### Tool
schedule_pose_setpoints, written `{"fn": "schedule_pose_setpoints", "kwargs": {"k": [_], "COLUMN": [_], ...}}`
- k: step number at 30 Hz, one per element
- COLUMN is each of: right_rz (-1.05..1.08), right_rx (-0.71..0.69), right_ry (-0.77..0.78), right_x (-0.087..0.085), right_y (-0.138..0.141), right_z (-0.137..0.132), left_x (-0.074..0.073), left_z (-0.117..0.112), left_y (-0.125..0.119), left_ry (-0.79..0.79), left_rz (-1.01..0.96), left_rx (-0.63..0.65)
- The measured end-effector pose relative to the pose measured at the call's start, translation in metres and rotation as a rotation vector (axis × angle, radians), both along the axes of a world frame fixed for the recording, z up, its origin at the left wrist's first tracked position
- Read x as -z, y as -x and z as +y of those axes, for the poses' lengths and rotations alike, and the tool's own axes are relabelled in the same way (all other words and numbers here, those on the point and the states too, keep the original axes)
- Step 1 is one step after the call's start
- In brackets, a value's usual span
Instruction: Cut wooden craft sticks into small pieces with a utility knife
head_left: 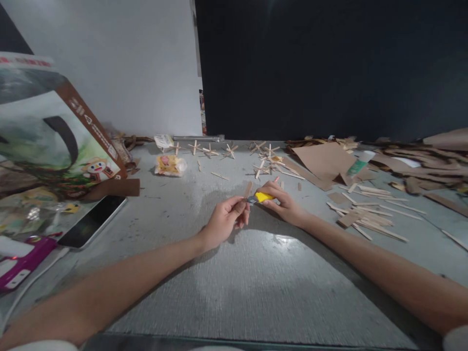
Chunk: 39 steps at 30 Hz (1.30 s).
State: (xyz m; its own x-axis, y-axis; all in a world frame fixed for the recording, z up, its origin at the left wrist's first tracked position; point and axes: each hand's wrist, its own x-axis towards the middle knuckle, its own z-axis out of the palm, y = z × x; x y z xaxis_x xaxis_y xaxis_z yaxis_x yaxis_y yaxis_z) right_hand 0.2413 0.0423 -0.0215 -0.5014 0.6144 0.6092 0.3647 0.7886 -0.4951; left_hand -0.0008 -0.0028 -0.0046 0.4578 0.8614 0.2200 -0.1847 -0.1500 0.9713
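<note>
Near the middle of the table, my left hand (224, 218) pinches a short wooden craft stick (249, 188) that points up and away. My right hand (283, 202) is closed round a yellow utility knife (263, 196). The knife's grey tip points left and meets the stick at my left fingertips; whether the blade is cutting in cannot be made out. Just beyond my hands lie small star shapes of crossed sticks (230, 151) in a row. A loose pile of craft sticks (376, 222) lies to the right of my right hand.
On the left are a large printed bag (54, 131), a phone (93, 222) and a purple power strip (27, 263) with a white cable. A wrapped snack (170, 165) lies at the back. Cardboard (321, 163), a glue stick (360, 163) and bark strips (435, 165) occupy the back right.
</note>
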Motion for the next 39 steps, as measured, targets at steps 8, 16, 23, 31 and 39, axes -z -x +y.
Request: {"fn": "schedule_pose_setpoints", "kwargs": {"k": [8, 16, 23, 31, 39], "right_rz": [-0.001, 0.019, 0.021, 0.016, 0.013], "right_rx": [-0.004, -0.007, -0.008, -0.009, -0.003], "right_ry": [-0.01, -0.03, -0.013, -0.018, -0.014], "right_x": [-0.0003, 0.0003, 0.0009, -0.0009, -0.0003], "right_y": [-0.0002, 0.0009, 0.0007, 0.0005, 0.0014], "right_z": [-0.0005, -0.001, -0.0005, -0.0019, -0.0012], "left_x": [-0.0006, -0.0017, -0.0027, -0.0013, -0.0007], "left_z": [-0.001, -0.0025, -0.004, -0.0018, -0.002], "left_y": [0.0003, 0.0008, 0.0006, 0.002, 0.0012], "left_ry": [-0.025, -0.011, 0.006, 0.017, 0.032], "left_rz": [0.003, 0.003, -0.032, 0.045, -0.024], "left_rx": [0.002, 0.01, -0.003, 0.043, 0.038]}}
